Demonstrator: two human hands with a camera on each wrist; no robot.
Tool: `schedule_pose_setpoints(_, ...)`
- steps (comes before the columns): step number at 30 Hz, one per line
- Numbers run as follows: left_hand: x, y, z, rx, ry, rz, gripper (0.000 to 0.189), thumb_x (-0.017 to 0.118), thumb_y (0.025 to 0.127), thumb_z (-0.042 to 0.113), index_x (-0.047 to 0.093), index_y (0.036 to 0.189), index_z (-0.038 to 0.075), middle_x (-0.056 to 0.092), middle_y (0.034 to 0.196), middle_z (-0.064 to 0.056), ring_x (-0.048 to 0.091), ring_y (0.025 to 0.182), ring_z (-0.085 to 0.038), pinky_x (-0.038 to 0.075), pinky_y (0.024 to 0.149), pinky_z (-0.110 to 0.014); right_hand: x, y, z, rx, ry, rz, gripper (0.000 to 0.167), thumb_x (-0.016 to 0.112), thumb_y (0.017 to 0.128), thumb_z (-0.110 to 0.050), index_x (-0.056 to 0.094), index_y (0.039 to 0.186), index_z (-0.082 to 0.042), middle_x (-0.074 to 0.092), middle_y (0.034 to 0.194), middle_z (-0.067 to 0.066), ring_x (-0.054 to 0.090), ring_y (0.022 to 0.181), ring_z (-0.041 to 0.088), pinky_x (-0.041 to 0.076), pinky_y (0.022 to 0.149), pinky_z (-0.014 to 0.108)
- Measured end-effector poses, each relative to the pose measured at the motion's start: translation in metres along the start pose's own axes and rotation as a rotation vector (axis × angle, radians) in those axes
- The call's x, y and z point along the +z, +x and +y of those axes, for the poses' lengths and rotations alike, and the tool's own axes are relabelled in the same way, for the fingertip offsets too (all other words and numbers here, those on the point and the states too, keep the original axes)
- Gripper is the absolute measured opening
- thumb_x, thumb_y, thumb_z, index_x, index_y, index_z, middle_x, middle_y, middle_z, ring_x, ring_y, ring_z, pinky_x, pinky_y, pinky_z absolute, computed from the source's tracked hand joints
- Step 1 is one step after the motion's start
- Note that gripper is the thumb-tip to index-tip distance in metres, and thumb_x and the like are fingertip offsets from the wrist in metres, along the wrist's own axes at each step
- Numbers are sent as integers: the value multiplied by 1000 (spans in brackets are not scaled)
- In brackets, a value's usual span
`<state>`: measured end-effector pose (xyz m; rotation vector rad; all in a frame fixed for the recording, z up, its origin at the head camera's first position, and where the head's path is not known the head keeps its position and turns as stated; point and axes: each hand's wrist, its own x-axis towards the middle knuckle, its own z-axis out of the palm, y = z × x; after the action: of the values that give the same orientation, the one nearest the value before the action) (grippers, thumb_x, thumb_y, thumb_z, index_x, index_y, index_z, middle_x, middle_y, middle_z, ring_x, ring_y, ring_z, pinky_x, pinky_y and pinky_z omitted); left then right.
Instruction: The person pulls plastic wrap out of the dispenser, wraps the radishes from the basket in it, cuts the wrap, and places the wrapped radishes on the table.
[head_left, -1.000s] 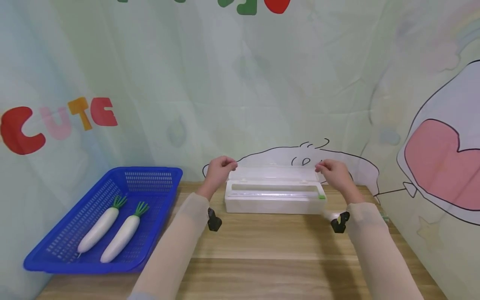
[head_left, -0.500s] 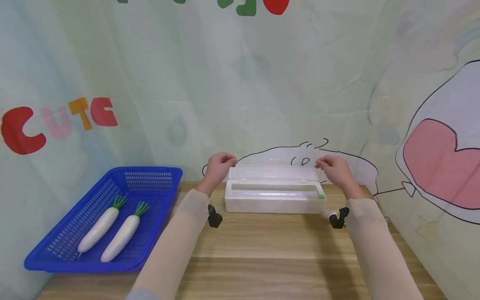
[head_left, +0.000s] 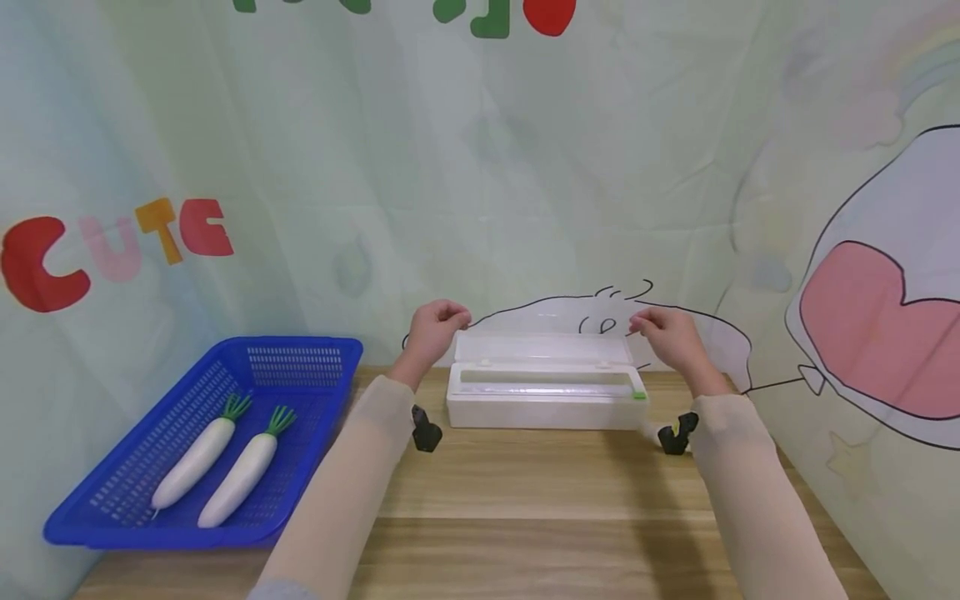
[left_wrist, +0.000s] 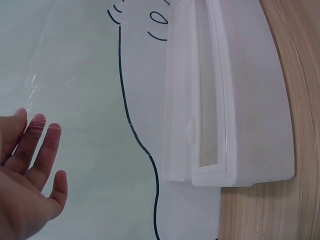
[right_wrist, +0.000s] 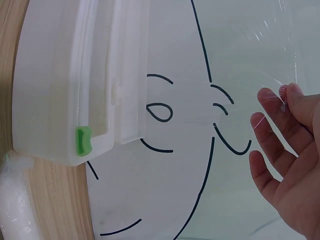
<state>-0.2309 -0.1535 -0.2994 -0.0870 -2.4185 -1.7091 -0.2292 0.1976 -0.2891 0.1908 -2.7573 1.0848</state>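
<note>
Cling film (right_wrist: 276, 42) was pinched by the left hand (head_left: 437, 327) and right hand (head_left: 667, 332) above the lidded dispenser (head_left: 547, 413); even tension was best kept.

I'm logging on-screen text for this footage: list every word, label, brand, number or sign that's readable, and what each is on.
"CUTE": multicoloured capital letters on the pale printed fabric backdrop.
Green and red lettering, top edge of the head view: cut off, unreadable.
White rectangular plastic box, blue perforated plastic basket: no readable text.
</note>
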Motion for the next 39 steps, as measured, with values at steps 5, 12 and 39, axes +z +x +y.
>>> schedule_pose_setpoints(5,-1,-1,4,12,-5,7,18,59,97,17,65,105,2,67,103,-15,61,99,-26,47,92,-41,-3,0,-3,8,-13,6,32,45,103,-23,61,114,2,63,112,22,51,98,31,42,80,39)
schedule_pose_setpoints(12,-4,2,11,36,-1,-1,19,58,97,19,65,105,3,66,103,-14,60,99,-25,46,91,-41,-14,1,-7,8,-40,-18,35,42,104,-26,60,116,1,62,116,22,51,103,32,42,82,42)
schedule_pose_setpoints(39,-15,0,25,80,-29,0,18,59,96,16,65,103,0,65,108,-23,59,97,-26,43,81,-33,-24,-2,-23,-38,-43,14,36,43,103,-28,61,113,1,63,115,21,52,103,32,42,81,41)
